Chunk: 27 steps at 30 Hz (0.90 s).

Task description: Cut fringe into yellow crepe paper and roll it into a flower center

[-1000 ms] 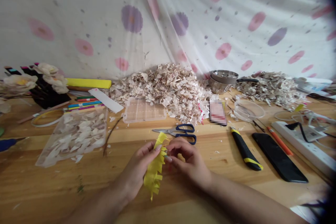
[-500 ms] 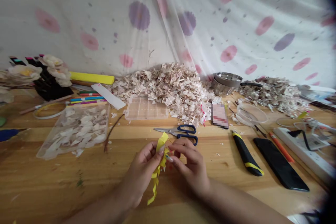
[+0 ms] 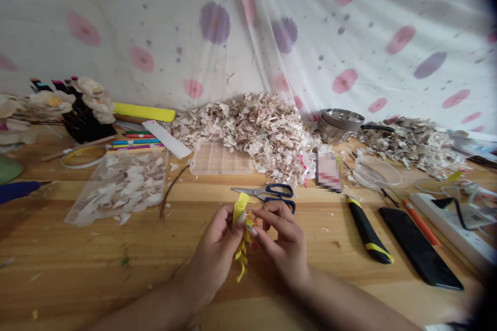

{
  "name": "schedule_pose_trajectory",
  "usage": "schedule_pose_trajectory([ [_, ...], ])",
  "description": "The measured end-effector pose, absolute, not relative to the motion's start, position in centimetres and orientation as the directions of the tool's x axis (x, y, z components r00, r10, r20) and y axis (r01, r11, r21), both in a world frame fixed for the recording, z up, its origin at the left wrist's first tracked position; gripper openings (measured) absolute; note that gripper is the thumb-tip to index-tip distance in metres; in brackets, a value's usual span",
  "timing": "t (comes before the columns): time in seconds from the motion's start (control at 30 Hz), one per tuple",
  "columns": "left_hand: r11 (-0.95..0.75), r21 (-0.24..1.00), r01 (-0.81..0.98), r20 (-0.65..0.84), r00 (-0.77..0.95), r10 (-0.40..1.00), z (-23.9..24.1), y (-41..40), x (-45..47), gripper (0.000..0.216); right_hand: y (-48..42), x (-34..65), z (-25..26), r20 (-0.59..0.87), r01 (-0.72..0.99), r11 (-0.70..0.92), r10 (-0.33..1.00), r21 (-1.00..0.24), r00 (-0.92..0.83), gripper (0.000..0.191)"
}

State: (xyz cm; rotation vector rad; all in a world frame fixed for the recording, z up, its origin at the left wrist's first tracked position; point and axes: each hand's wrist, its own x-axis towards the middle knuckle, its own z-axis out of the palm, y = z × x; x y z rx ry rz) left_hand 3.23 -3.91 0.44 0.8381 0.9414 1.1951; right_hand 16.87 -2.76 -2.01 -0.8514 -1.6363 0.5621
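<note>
A yellow paper strip (image 3: 240, 207), cut into a fringe along its hanging part, is pinched between the thumb and fingers of my left hand (image 3: 219, 240). The strip's fringed end dangles below the fingers. Close on the right, my right hand (image 3: 282, 232) has its thumb and index finger near together at the strip's edge; whether they grip the fringe or something small is hard to make out. Just beyond the hands lie blue-handled scissors (image 3: 277, 192), blades pointing left.
A tray of pale petals (image 3: 128, 181) lies left, near a blue-handled tool (image 3: 19, 191). Behind are a clear divided box (image 3: 221, 158) and a heap of dry flakes (image 3: 267, 129). At right are a utility knife (image 3: 367, 230), a black phone (image 3: 419, 248) and a power strip (image 3: 458, 227).
The view has shifted slightly, so the table things appear further right. The yellow strip's dangling end has swung right and hangs more upright. Both hands stay together at the strip.
</note>
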Motion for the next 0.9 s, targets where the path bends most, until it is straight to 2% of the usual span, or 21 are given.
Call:
schedule_pose_trajectory([
  [0.17, 0.18, 0.904, -0.389, -0.16, 0.084, 0.984, 0.13, -4.0, 3.44, 0.028, -2.89, 16.66, -2.12, 0.64, 0.221, 0.649, 0.759, -0.728, -0.119, 0.039],
  [0.37, 0.18, 0.888, -0.424, -0.154, 0.095, 0.983, 0.17, -4.07, 3.69, 0.031, -3.01, 16.72, -1.93, 0.636, 0.199, 0.646, 0.763, -0.737, -0.12, 0.039],
  [0.73, 0.107, 0.922, -0.373, -0.093, 0.056, 0.994, -0.43, -4.09, 3.67, 0.032, -2.95, 16.14, -1.79, 0.515, 0.14, 0.521, 0.853, -0.842, -0.084, 0.032],
  [0.9, 0.196, 0.871, -0.451, -0.169, 0.099, 0.981, -0.13, -4.1, 3.56, 0.034, -2.78, 16.47, -1.84, 0.539, 0.081, 0.55, 0.833, -0.831, -0.124, 0.03],
])
